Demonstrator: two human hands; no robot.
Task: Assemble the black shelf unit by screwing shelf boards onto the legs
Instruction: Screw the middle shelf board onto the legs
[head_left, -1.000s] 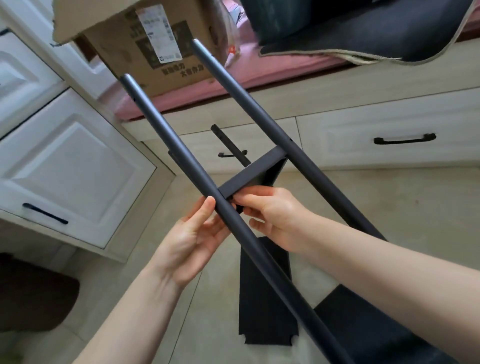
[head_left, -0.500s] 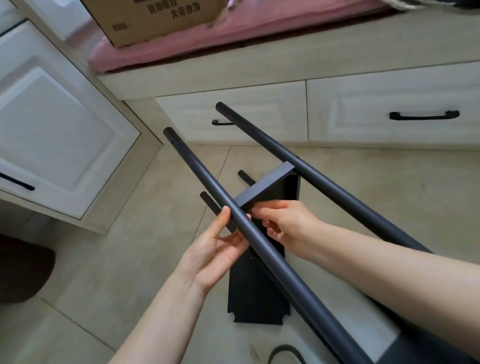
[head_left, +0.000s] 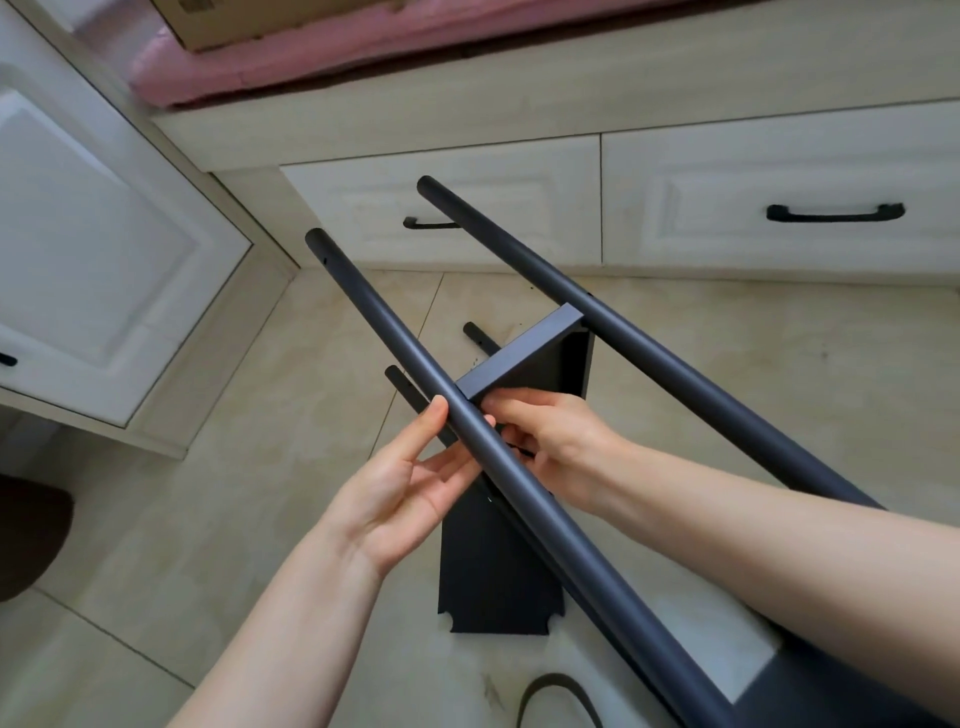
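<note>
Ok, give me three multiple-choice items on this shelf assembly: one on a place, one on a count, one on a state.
1. Where does the loose shelf board lie?
A. on the floor under the hands
B. on the pink cushion
C. inside a drawer

2. How many long legs cross the raised shelf board?
A. one
B. two
C. four

3. What is the left hand doing?
A. hanging idle
B. gripping a drawer handle
C. touching the near leg with straight fingers

Answers: 1 A, the flat black board lies on the tiles beneath the arms. 2 B, the near leg and the far leg flank the raised board. 3 C, its fingers reach up against the leg beside the right hand.
</note>
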